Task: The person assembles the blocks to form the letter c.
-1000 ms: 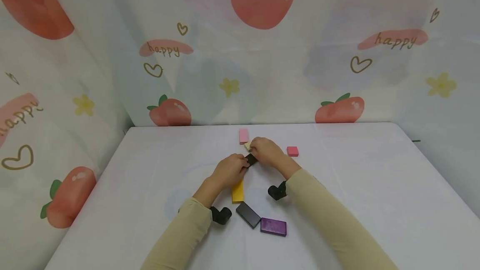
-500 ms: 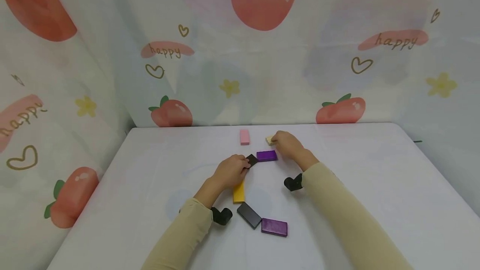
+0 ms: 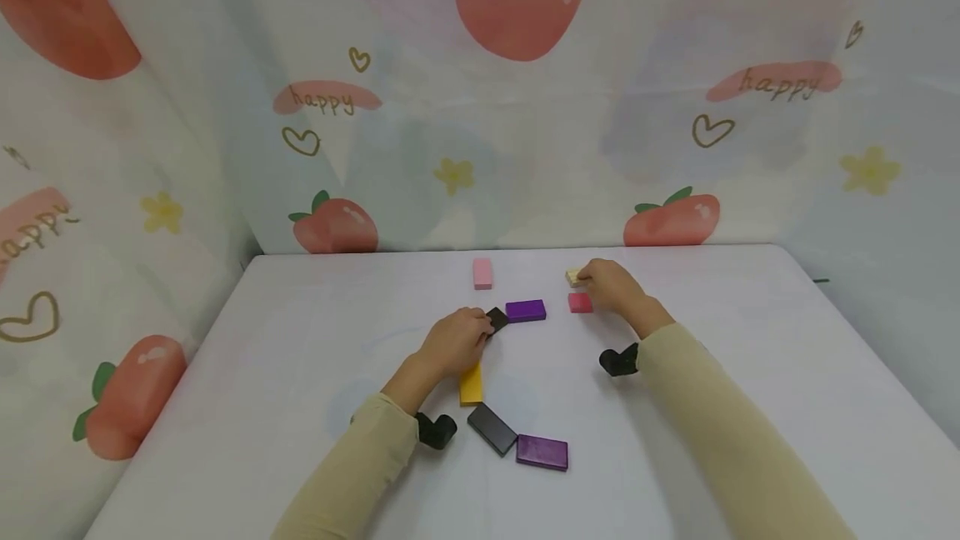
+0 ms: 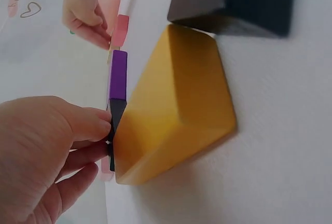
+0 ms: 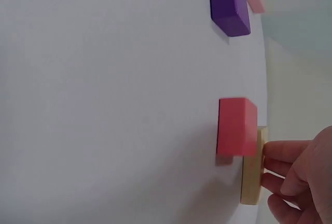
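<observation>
My left hand (image 3: 455, 340) pinches the near end of a black block (image 3: 497, 320) between thumb and fingertips. That block's far corner meets a purple block (image 3: 526, 311). Below the left hand lies a yellow block (image 3: 471, 387), its upper part hidden by the hand in the head view. My right hand (image 3: 617, 286) holds a pale wooden block (image 3: 574, 277) by its far side, fingertips along its edge in the right wrist view. Just in front of it is a short red block (image 5: 237, 126), which overlaps the wooden one there.
A dark grey block (image 3: 492, 428) touches the yellow block's lower end. A second purple block (image 3: 542, 452) joins it at the right. One light pink block (image 3: 482, 273) lies near the table's back edge. Behind the white table (image 3: 712, 340) hangs a printed cloth.
My right hand has carried the pale wooden block rightward, from beside the pink block to behind the red one, uncovering the far purple block. The left hand has stayed on the black block.
</observation>
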The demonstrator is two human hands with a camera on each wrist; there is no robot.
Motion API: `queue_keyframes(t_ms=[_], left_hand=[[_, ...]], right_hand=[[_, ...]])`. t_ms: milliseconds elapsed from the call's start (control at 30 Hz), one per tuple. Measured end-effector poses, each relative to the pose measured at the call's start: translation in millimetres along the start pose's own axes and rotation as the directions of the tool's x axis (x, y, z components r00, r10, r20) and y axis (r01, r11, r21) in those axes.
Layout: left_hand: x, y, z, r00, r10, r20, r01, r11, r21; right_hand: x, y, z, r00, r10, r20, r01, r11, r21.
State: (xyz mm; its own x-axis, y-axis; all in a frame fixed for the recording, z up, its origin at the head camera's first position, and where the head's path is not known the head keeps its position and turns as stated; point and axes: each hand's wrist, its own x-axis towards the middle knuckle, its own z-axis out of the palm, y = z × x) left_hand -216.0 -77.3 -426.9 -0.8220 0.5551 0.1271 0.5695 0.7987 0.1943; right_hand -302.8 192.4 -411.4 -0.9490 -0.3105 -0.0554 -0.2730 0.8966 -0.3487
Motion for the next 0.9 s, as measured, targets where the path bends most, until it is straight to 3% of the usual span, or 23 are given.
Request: queue_keyframes(t_ms=[267, 667, 767, 900], left_hand=[[2.1, 2.7, -2.9, 0.999, -0.033, 0.001, 0.033, 0.999, -0.012], [-1.4, 2.2, -3.8, 0.994, -0.100, 0.045, 0.106, 0.980, -0.167], [-5.9, 4.9, -8.1, 0.994, -0.101, 0.034, 0.105, 0.977, -0.183], [-21.5, 10.3, -15.7, 0.998, -0.050, 0.024, 0.054, 0.983, -0.175]], right_hand=[[-20.4, 21.6, -3.8, 1.000, 0.003, -0.023, -0.003, 1.000, 0.019], [-43.1, 36.4, 0.1, 0.995, -0.037, -0.089, 0.039, 0.999, 0.022], [-49.6, 35.4, 0.0, 0.995, -0.039, -0.095, 0.041, 0.999, 0.020], [-61.2, 32.8, -0.6, 0.992, -0.074, -0.103, 0.072, 0.997, -0.022]])
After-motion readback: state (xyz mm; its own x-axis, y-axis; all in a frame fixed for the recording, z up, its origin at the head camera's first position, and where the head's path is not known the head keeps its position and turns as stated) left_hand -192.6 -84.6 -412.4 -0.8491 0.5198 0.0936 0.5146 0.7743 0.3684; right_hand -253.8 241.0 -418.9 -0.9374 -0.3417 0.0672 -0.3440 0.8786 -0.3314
